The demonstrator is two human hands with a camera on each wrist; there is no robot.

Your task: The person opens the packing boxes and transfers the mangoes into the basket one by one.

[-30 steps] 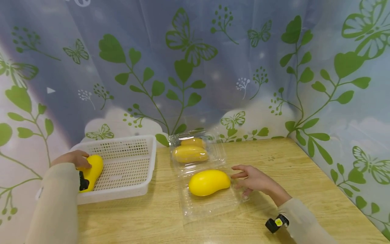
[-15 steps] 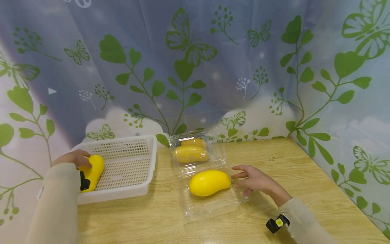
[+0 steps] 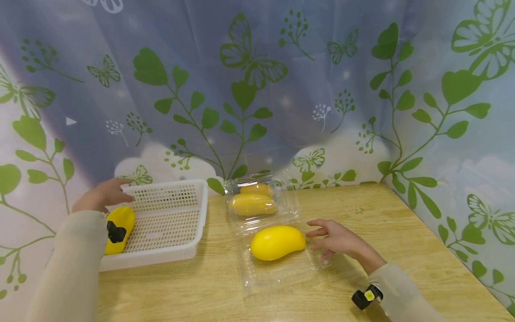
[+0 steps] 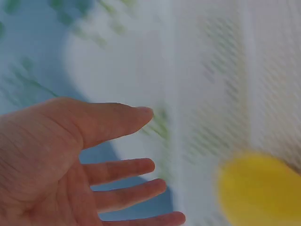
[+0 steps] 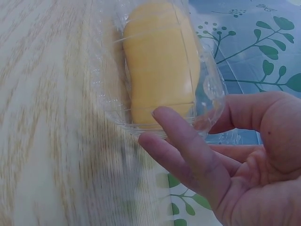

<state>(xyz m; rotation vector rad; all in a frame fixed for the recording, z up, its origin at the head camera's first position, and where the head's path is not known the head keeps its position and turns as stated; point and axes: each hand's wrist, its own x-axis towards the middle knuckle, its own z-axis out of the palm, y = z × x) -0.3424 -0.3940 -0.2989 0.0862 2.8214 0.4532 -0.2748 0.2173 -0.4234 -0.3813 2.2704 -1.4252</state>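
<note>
My left hand (image 3: 100, 195) is held with its fingers spread over the left end of the white plastic basket (image 3: 201, 219). Just below it lies a yellow mango (image 3: 125, 218), partly covered by the black wrist camera and touching nothing of the hand. In the left wrist view the hand (image 4: 61, 155) has nothing in it. On the table stands an unfolded clear plastic clamshell box (image 3: 257, 279). One mango (image 3: 277, 242) rests in its near half, and two mangoes (image 3: 252, 204) show through the far half. My right hand (image 3: 334, 239) pinches the box's right rim, thumb behind the plastic.
A wooden table (image 3: 193, 290) carries the basket at left and the box in the middle. Behind it hangs a patterned curtain (image 3: 265, 112) with leaves and butterflies, which also runs along the right side.
My left hand has let go of the mango in the basket and lifted up and back from it. The right hand stays in place at the box.
</note>
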